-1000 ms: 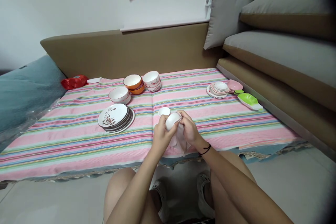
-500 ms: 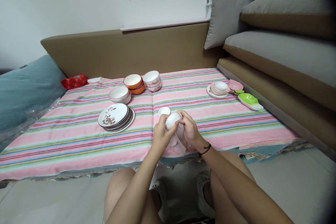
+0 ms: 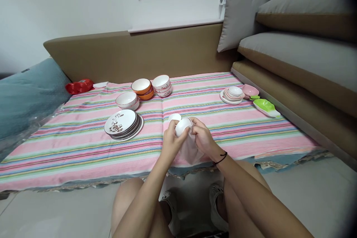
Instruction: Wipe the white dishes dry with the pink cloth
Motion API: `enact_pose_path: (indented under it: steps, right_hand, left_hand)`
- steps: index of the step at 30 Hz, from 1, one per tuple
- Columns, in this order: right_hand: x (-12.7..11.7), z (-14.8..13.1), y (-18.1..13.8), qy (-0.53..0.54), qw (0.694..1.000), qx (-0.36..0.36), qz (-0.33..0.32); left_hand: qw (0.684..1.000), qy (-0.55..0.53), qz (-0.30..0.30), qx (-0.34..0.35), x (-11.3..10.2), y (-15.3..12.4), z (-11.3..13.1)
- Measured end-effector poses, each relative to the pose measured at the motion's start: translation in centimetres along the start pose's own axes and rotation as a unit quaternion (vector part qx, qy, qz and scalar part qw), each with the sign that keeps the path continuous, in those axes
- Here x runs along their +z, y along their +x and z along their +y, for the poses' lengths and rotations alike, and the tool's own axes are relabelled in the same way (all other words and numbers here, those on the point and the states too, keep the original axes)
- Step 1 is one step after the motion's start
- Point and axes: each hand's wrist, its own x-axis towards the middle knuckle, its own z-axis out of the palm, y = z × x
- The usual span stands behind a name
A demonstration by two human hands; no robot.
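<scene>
Over the front of the striped cloth, my left hand [image 3: 173, 135] is closed on the edge of a small white dish [image 3: 182, 126]. My right hand [image 3: 203, 136] pinches a thin white wiping cloth [image 3: 191, 150] against the dish's right rim, and the cloth hangs down below both hands. Just behind my left fingers lies another small white dish [image 3: 175, 117], partly hidden by them. The fingertips behind the held dish do not show.
Left stand stacked flowered plates [image 3: 120, 122], white bowls [image 3: 126, 99], orange bowls [image 3: 141, 86] and red-patterned bowls [image 3: 161, 82]. Right are small stacked dishes [image 3: 233, 93], a pink dish [image 3: 250, 91] and a green leaf-shaped dish [image 3: 264, 106]. Cushions [image 3: 295, 52] pile up at the right.
The wiping cloth has swung and now hangs more spread out below the dish. My right hand has shifted slightly to the right; the held dish has tilted a little.
</scene>
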Motion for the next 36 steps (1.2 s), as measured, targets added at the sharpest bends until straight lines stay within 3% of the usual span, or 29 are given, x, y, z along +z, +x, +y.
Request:
enact_pose_path:
  steps: [8, 13, 22, 36]
  right_hand:
    - [-0.3, -1.7, -0.4, -0.038, 0.997, -0.002, -0.072]
    - [-0.7, -1.1, -0.2, -0.072, 0.996, -0.029, -0.038]
    - [-0.4, -1.5, -0.3, -0.104, 0.993, -0.039, -0.033]
    - [-0.1, -0.9, -0.1, 0.001, 0.999, -0.016, -0.035]
  left_hand:
    - [0.98, -0.184, 0.02, -0.075, -0.5, 0.5, 0.0]
    - [0.967, -0.235, -0.004, -0.099, -0.5, 0.3, 0.3]
    - [0.959, -0.249, 0.001, -0.133, -0.6, 0.3, 0.7]
    - [0.986, -0.148, -0.021, -0.075, -0.1, 0.1, -0.2]
